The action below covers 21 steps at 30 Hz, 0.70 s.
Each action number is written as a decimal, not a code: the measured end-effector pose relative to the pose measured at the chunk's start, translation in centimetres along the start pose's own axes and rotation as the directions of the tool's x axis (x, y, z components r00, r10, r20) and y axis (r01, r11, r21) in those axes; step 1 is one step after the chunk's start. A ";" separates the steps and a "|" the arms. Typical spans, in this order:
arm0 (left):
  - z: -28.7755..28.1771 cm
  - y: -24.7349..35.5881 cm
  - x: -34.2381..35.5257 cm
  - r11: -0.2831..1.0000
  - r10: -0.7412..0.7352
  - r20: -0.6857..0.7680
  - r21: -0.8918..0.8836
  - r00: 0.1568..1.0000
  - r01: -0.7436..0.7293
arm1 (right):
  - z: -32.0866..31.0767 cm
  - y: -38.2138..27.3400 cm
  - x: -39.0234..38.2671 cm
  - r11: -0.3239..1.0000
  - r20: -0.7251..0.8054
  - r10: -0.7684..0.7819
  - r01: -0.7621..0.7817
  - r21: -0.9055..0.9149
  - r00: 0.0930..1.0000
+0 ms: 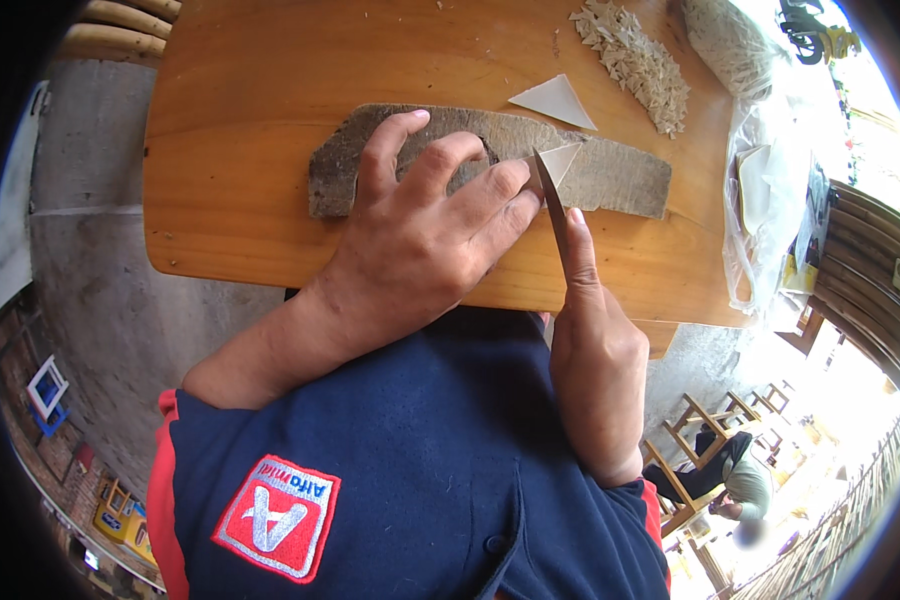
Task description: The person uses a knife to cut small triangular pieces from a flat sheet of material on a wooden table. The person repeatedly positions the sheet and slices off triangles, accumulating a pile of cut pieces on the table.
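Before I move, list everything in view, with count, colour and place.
Smooth wooden table: one, orange-brown, upper centre
Weathered wooden board: one, grey-brown, on the table
Thin triangular sheet: one, off-white, by the board's far edge
Thin flat piece: one, off-white, on the board
Narrow-bladed knife: one, dark, at the flat piece
Heap of small flat chips: one, cream, far right of table
Clear plastic bags: count unclear, colourless, right side
Bamboo poles: several, tan, upper left
Co-worker or bystander: one, pale top, lower right
Short-sleeved shirt: one, navy with red, lower centre
Left hand: one, bare, over the board
Right hand: one, bare, holding the knife
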<state>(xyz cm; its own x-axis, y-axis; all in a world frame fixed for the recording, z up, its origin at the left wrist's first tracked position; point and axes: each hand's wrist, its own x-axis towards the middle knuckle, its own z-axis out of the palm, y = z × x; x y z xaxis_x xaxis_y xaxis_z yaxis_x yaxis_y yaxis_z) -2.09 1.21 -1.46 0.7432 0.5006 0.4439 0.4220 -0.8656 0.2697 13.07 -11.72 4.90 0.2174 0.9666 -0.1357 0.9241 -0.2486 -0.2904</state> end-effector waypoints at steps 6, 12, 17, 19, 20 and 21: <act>-0.1 0.1 0.1 1.000 -0.013 0.014 -0.008 1.000 0.013 | 0.1 -0.3 0.7 0.998 0.028 -0.021 0.023 -0.054 0.999; -0.1 0.2 0.0 1.000 -0.024 0.000 -0.011 1.000 0.024 | -0.1 -0.3 -1.0 0.994 0.033 0.004 -0.001 -0.106 0.999; 0.1 0.2 0.1 0.999 -0.033 -0.014 -0.016 0.999 0.033 | -0.8 0.2 -2.1 0.998 0.056 0.068 -0.069 0.009 0.996; 0.0 0.1 0.2 0.998 -0.041 -0.014 -0.047 0.999 0.040 | -0.8 0.5 -1.8 0.994 0.039 0.080 -0.083 0.078 0.996; -0.2 0.0 0.3 0.997 -0.044 -0.014 -0.060 0.999 0.043 | -0.7 0.7 -1.6 0.992 0.007 0.069 -0.069 0.105 0.998; -0.2 0.0 0.4 0.997 -0.047 -0.014 -0.061 0.999 0.046 | -0.6 0.9 -1.4 0.990 -0.024 0.057 -0.054 0.132 0.998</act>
<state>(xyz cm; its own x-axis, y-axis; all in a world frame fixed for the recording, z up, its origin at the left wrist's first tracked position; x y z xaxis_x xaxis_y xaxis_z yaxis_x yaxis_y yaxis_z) -1.84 1.39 -1.10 0.7152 0.5405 0.4431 0.4229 -0.8394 0.3414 13.82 -13.26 5.35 0.2775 0.9520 -0.1288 0.8615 -0.3060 -0.4052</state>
